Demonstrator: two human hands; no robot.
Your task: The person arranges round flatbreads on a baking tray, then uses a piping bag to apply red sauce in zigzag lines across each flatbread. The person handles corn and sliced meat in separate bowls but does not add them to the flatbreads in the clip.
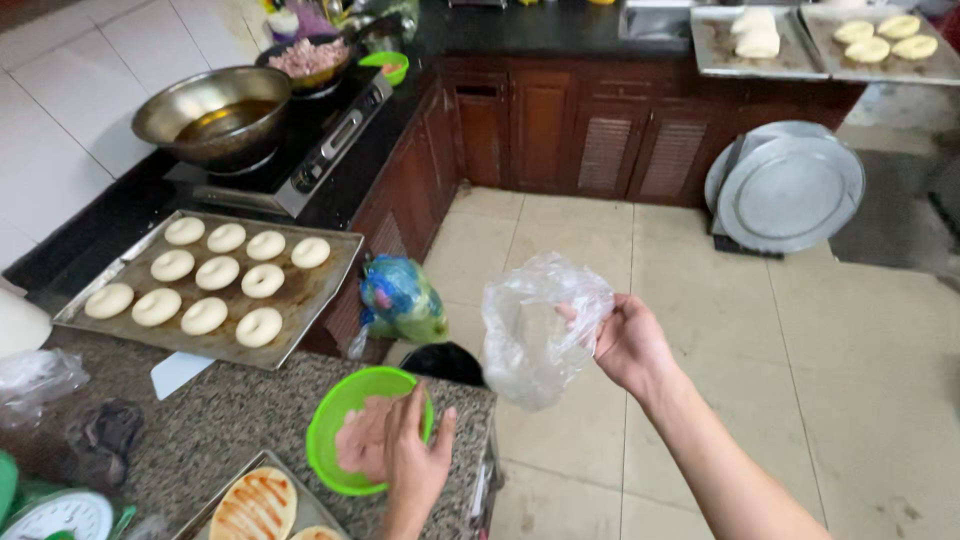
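Head view, left to right: clear crumpled bag at the far left edge of the speckled stone tabletop; white kitchen scale at the bottom corner; metal tray bearing ten pale dough rings in rows; behind it a steel wok with dark oil on a stove, then a pan of minced meat and a small green bowl; nearer, a second tray with a browned, striped bun; green bowl of pink meat slices near the tabletop's edge; left hand over its right rim, fingers reaching down into the meat, grip loose and half curled, whether any slice is caught cannot be told; blue-green plastic bag on the tiled floor by the cabinets; clear plastic bag hanging in the air above the floor, just right of the bowl; right hand pinching its rim, grip closed on the film; round metal lids leaning against the far cabinet; two more trays of dough on the counter above.
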